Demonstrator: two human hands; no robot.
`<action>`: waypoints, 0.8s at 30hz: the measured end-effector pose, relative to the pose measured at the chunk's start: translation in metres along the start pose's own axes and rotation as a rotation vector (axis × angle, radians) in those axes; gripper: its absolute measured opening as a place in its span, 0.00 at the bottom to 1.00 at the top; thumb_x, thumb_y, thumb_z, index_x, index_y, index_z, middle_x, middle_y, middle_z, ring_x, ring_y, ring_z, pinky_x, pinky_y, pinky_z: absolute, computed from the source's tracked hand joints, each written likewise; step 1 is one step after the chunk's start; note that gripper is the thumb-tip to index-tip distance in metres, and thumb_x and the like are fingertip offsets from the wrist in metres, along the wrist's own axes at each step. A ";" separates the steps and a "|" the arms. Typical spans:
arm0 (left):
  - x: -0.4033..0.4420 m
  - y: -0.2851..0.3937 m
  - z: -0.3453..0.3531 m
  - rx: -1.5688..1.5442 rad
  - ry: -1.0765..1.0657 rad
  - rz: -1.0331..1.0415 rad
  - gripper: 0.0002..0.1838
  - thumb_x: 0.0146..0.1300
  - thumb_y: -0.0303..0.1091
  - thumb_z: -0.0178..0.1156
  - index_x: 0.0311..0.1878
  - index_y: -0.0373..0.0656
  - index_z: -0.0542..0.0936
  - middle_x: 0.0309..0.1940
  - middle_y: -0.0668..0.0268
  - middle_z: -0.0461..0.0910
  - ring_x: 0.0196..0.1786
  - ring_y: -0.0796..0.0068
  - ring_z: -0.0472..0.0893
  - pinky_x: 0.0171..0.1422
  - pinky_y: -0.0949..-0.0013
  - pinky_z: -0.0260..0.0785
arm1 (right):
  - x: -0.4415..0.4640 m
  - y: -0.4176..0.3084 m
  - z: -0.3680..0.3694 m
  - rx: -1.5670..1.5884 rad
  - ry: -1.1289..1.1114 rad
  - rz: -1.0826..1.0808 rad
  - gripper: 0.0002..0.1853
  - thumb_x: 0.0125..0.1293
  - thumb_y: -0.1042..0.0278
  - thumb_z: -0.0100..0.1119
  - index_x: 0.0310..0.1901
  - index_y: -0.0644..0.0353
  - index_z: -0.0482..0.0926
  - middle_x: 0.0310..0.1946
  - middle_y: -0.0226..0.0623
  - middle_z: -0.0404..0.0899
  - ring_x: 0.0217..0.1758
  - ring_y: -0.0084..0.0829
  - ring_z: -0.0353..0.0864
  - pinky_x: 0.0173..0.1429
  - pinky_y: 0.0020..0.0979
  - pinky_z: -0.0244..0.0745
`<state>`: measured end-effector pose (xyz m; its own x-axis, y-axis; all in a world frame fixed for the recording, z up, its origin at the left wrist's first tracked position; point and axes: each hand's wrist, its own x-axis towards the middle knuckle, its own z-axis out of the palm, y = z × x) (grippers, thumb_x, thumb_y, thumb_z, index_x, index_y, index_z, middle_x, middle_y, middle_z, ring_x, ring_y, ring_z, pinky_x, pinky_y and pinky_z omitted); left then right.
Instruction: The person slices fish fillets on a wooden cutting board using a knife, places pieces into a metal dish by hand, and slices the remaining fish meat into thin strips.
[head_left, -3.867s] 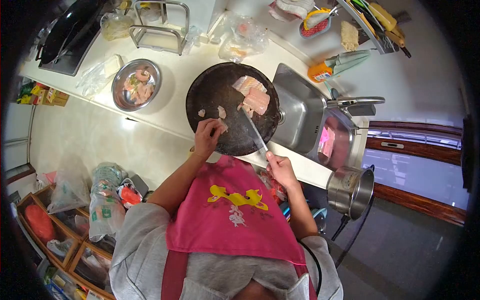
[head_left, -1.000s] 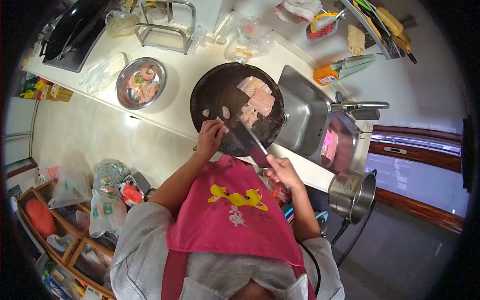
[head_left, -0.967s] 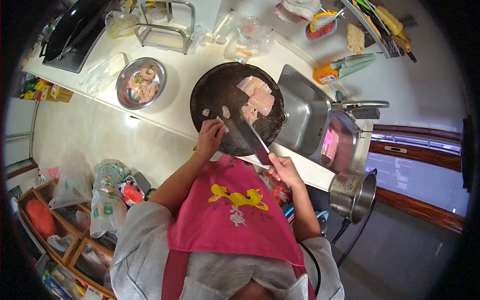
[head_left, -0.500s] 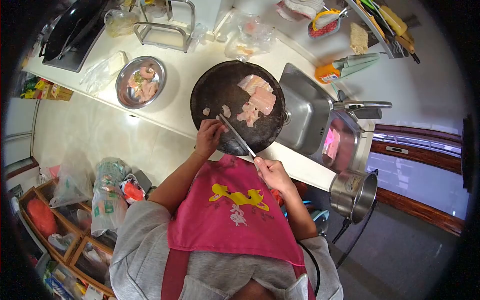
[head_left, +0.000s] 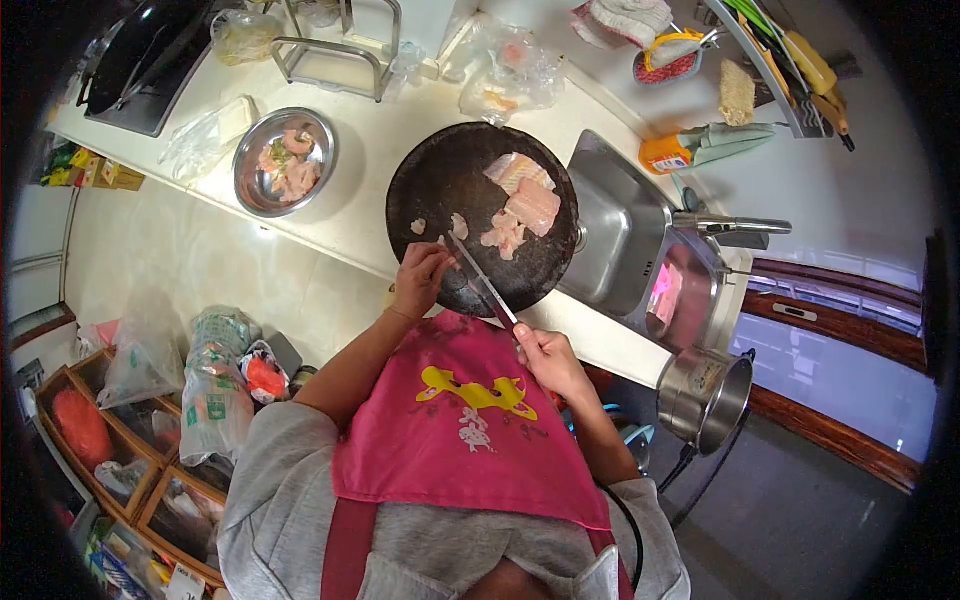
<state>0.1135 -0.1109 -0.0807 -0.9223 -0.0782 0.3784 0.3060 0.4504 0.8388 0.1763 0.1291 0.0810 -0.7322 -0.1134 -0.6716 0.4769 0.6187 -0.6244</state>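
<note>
A round dark chopping board (head_left: 430, 175) lies on the counter left of the sink. My left hand (head_left: 420, 275) is at its lower left edge, fingers pressed together on a small piece of pale meat. My right hand (head_left: 545, 352) grips the handle of a knife (head_left: 484, 278), whose blade slants up and left across the board, its tip beside my left fingers. Two larger meat slabs (head_left: 532, 206) lie at the board's right, with cut pieces (head_left: 504, 235) just below them. Two small scraps (head_left: 459, 226) are above my left hand.
A metal bowl (head_left: 285, 162) of meat pieces stands left of the board. A steel sink (head_left: 620, 220) with a faucet (head_left: 730, 224) is at the right, a metal pot (head_left: 705, 400) below it. Behind are a metal rack (head_left: 335, 60) and plastic bags (head_left: 512, 75).
The knife has moved left from the cut pieces to beside my left fingers, and my right hand has come left with it. More cut meat lies below the slabs than in the oldest frame.
</note>
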 end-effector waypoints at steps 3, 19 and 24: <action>0.001 0.001 0.000 -0.006 -0.004 0.003 0.03 0.60 0.25 0.69 0.38 0.41 0.86 0.41 0.62 0.83 0.47 0.58 0.80 0.51 0.61 0.75 | 0.003 -0.002 0.002 0.014 0.026 -0.041 0.31 0.79 0.43 0.50 0.27 0.65 0.80 0.19 0.28 0.74 0.22 0.20 0.71 0.29 0.28 0.68; 0.004 0.004 -0.004 -0.013 -0.032 0.031 0.02 0.62 0.24 0.67 0.37 0.41 0.85 0.41 0.62 0.82 0.47 0.59 0.80 0.51 0.61 0.74 | 0.094 -0.047 0.027 0.196 -0.060 -0.022 0.34 0.78 0.40 0.50 0.23 0.64 0.75 0.17 0.33 0.74 0.17 0.23 0.71 0.23 0.32 0.66; 0.000 0.002 -0.003 -0.019 -0.031 -0.004 0.03 0.61 0.24 0.67 0.39 0.40 0.84 0.42 0.61 0.81 0.48 0.57 0.80 0.52 0.60 0.74 | 0.123 -0.074 0.040 0.350 -0.045 -0.056 0.32 0.78 0.41 0.50 0.23 0.63 0.74 0.14 0.29 0.69 0.13 0.21 0.66 0.17 0.28 0.59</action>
<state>0.1149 -0.1130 -0.0773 -0.9304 -0.0524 0.3628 0.3061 0.4335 0.8476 0.0706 0.0387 0.0291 -0.7431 -0.1787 -0.6449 0.5805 0.3072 -0.7541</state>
